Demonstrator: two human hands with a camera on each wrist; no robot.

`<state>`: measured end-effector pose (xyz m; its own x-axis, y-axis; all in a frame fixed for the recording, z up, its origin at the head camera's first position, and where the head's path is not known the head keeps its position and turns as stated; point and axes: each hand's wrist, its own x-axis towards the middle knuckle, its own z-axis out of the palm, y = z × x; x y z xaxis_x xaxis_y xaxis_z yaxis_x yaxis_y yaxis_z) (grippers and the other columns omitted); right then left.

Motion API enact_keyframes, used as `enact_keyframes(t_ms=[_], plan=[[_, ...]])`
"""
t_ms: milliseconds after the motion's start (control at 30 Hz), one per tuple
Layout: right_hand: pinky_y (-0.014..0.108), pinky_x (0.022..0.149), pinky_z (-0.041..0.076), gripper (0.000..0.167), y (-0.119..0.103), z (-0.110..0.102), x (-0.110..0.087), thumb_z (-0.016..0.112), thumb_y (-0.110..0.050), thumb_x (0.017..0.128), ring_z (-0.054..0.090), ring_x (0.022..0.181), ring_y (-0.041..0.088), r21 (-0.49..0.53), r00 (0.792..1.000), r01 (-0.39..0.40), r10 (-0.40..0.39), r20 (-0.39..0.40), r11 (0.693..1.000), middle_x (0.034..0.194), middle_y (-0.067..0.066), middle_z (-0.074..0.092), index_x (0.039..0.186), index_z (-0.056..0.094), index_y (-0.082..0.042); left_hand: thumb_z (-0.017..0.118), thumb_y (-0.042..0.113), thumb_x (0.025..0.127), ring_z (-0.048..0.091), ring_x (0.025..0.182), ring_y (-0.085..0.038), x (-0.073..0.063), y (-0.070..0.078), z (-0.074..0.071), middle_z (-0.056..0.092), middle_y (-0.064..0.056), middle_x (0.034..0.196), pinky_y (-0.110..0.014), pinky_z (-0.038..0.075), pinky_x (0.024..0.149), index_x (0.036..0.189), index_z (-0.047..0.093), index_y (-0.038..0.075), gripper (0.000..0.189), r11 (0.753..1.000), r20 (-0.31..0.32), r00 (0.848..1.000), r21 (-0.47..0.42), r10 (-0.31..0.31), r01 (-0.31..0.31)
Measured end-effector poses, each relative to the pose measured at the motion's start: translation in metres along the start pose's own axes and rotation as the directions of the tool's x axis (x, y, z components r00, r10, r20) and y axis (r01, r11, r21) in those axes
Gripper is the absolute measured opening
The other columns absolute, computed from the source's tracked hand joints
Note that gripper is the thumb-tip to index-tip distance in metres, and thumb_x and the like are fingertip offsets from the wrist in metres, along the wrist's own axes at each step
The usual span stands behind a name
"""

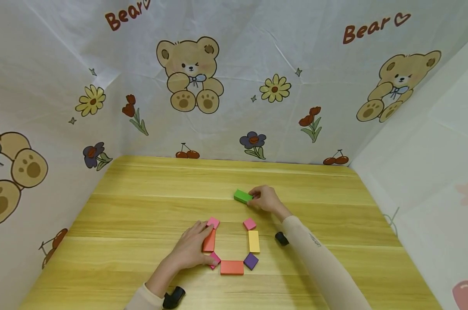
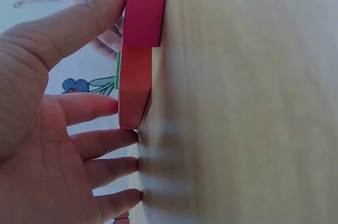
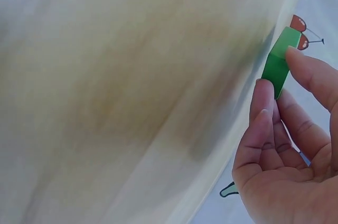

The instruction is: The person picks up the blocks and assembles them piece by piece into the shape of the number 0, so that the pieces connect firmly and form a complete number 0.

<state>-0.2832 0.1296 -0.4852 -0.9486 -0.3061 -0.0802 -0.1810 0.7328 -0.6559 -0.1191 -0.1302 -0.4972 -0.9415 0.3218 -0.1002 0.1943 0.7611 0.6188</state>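
My right hand [image 1: 265, 198] pinches a green rectangular block [image 1: 243, 196] by its right end, between thumb and fingers, beyond the other blocks. My left hand [image 1: 193, 246] has its fingers spread beside the left side of a block arrangement. Its thumb touches a magenta block [image 2: 144, 10], and its index fingertip is right at a long red block [image 1: 209, 241]. A pink block [image 1: 213, 222] lies at the far end of that red block. Along the front and right are an orange-red block [image 1: 232, 267], a purple block [image 1: 251, 261], a yellow block [image 1: 254, 241] and another pink block [image 1: 249, 224].
The blocks lie on a light wood-grain table [image 1: 326, 275]. A white cloth printed with bears and flowers [image 1: 234, 120] stands along its back and sides. Small black devices [image 1: 174, 297] show at both wrists.
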Motion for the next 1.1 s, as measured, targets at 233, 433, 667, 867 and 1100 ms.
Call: enact_keyframes(t_ms=[233, 433, 667, 867, 1100], plan=[[0.025, 0.070, 0.051, 0.029, -0.002, 0.001, -0.009, 0.082, -0.012, 0.078, 0.061, 0.077, 0.012, 0.022, 0.999, 0.036, -0.036, 0.033, 0.999, 0.088, 0.005, 0.070, 0.104, 0.073, -0.002, 0.089, 0.044, 0.064, 0.024, 0.146, -0.044, -0.001, 0.002, 0.000, 0.036, -0.021, 0.154, -0.064, 0.022, 0.114, 0.145, 0.044, 0.001, 0.103, 1.000, 0.002, 1.000, 0.002, -0.003, 0.003], [0.025, 0.071, 0.051, 0.029, -0.006, 0.002, -0.017, 0.082, -0.011, 0.078, 0.061, 0.078, 0.012, 0.043, 0.996, 0.067, -0.069, 0.052, 0.997, 0.089, 0.006, 0.070, 0.104, 0.073, -0.002, 0.089, 0.044, 0.064, 0.024, 0.146, -0.044, -0.002, 0.002, -0.001, 0.036, -0.021, 0.154, -0.064, 0.021, 0.114, 0.146, 0.043, 0.000, 0.103, 1.000, 0.002, 1.000, 0.001, -0.002, 0.002], [0.026, 0.071, 0.052, 0.029, -0.009, 0.005, -0.026, 0.082, -0.010, 0.078, 0.060, 0.078, 0.011, 0.041, 0.989, 0.123, -0.125, 0.075, 0.992, 0.090, 0.005, 0.069, 0.104, 0.073, -0.002, 0.088, 0.043, 0.065, 0.023, 0.146, -0.044, -0.001, 0.001, -0.001, 0.035, -0.022, 0.155, -0.065, 0.021, 0.114, 0.146, 0.043, 0.001, 0.102, 1.000, 0.002, 1.000, -0.005, 0.003, -0.003], [0.025, 0.070, 0.050, 0.030, -0.011, 0.009, -0.031, 0.082, -0.012, 0.078, 0.059, 0.077, 0.011, 0.032, 0.986, 0.132, -0.134, 0.103, 0.991, 0.088, 0.004, 0.068, 0.105, 0.073, -0.004, 0.088, 0.043, 0.066, 0.023, 0.146, -0.044, -0.001, 0.000, 0.000, 0.034, -0.022, 0.155, -0.065, 0.021, 0.113, 0.146, 0.043, 0.001, 0.101, 1.000, 0.002, 1.000, -0.006, 0.004, -0.004], [0.023, 0.070, 0.051, 0.030, -0.015, 0.015, -0.036, 0.082, -0.013, 0.078, 0.060, 0.079, 0.010, 0.024, 0.977, 0.170, -0.171, 0.125, 0.985, 0.091, 0.005, 0.069, 0.105, 0.073, -0.003, 0.088, 0.045, 0.065, 0.022, 0.146, -0.043, -0.001, 0.000, 0.000, 0.034, -0.021, 0.155, -0.064, 0.021, 0.114, 0.146, 0.043, 0.001, 0.102, 1.000, 0.006, 1.000, -0.001, -0.005, 0.005]])
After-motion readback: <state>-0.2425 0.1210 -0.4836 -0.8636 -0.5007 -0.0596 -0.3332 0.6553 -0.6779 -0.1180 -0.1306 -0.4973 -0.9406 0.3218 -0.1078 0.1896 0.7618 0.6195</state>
